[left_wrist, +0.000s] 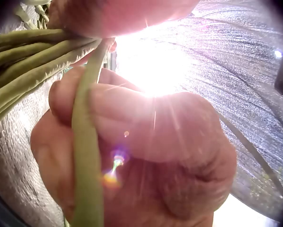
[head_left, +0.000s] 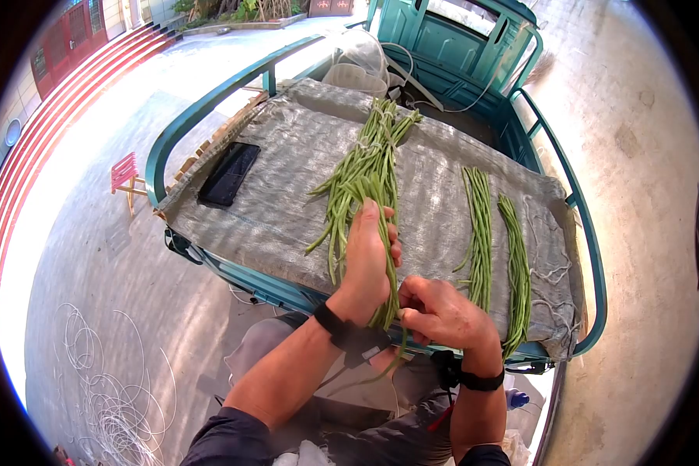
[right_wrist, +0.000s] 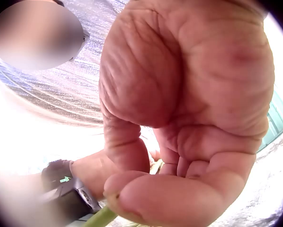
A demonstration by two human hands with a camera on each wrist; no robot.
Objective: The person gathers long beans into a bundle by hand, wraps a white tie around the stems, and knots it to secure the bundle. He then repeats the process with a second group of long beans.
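A thick bunch of long green beans [head_left: 365, 175] lies along the grey sackcloth [head_left: 287, 155] spread over a teal cart bed. My left hand [head_left: 374, 237] is wrapped around the bunch near its lower end. Just below it, my right hand [head_left: 416, 307] pinches the ends of the beans between thumb and curled fingers. In the left wrist view a single bean [left_wrist: 86, 156] crosses the fingers of the right hand [left_wrist: 132, 142]. The right wrist view shows the right hand [right_wrist: 179, 156] curled, with a bean tip [right_wrist: 99, 218] under its fingertip.
Two thinner rows of beans [head_left: 480, 225] [head_left: 516, 264] lie on the cloth to the right. A black flat device [head_left: 229, 172] rests at the cloth's left side. The teal cart rail [head_left: 582, 233] rings the bed. A pink stool [head_left: 124, 172] and loose white wire [head_left: 109, 388] are on the ground at left.
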